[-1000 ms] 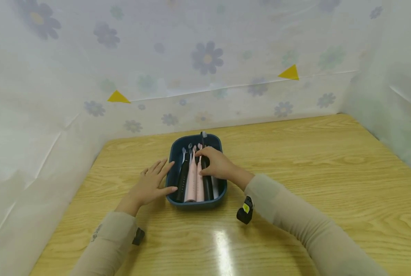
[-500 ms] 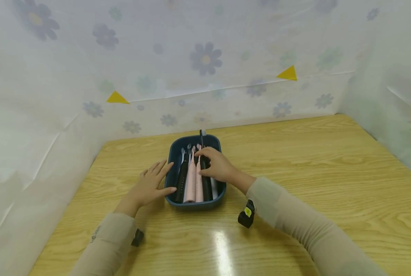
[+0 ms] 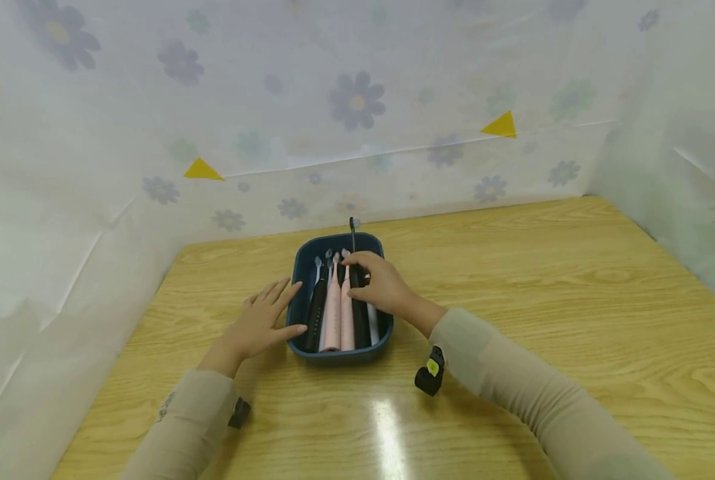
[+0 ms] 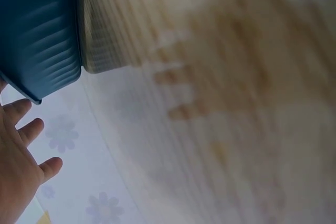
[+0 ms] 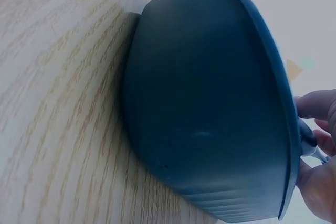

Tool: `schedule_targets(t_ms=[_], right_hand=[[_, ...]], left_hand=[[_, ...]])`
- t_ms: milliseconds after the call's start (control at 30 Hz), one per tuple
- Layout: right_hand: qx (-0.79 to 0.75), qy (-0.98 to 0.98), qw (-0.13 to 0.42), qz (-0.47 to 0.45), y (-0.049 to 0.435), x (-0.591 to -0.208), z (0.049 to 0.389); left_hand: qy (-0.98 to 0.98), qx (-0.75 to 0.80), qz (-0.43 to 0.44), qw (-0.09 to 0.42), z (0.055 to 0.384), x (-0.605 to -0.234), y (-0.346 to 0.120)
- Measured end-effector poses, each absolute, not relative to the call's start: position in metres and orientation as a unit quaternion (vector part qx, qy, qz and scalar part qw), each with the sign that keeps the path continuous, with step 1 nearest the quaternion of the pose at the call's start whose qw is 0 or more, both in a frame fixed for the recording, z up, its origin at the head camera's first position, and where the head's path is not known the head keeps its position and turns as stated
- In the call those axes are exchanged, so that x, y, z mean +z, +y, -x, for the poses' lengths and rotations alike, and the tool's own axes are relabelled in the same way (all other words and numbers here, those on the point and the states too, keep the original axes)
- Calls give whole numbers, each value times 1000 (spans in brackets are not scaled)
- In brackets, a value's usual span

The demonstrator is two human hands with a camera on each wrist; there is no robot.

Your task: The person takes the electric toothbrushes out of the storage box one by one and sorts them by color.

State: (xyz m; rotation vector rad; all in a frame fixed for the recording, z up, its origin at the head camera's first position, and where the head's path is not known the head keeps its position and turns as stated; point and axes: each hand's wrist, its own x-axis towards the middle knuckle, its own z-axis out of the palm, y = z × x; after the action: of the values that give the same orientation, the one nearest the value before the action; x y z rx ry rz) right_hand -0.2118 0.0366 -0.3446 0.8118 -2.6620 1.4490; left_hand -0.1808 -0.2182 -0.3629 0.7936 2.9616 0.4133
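A dark blue plastic bin (image 3: 340, 360) stands on the table with several electric toothbrushes lying side by side in it. My right hand (image 3: 384, 285) reaches over the bin's right side and grips a black electric toothbrush (image 3: 360, 327) between thumb and fingers. Its brush head sticks up past the back rim. To its left are two pink toothbrushes (image 3: 332, 320) and another black toothbrush (image 3: 316, 317); a whitish handle (image 3: 373, 323) shows at its right. My left hand (image 3: 260, 327) is spread, fingertips at the bin's left rim. In the right wrist view, the bin wall (image 5: 210, 98) hides most of the contents.
The wood-grain table (image 3: 513, 300) extends widely to the right of the bin. Behind it hangs a white flowered sheet (image 3: 357, 153) with yellow triangles, and pale sheeting encloses both sides. Each wrist carries a small black camera (image 3: 430, 373).
The black toothbrush has risen a little, its head now higher above the back rim. My right hand has lifted slightly with it. My left hand stays at the left rim.
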Motion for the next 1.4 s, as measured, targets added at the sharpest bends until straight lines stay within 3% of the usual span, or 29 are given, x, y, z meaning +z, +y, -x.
schedule_targets(t_ms=[1400], right_hand=[[557,-808,25,-192,66,-324,218]], left_hand=[[951,153,-266,23,183,-366,-217]])
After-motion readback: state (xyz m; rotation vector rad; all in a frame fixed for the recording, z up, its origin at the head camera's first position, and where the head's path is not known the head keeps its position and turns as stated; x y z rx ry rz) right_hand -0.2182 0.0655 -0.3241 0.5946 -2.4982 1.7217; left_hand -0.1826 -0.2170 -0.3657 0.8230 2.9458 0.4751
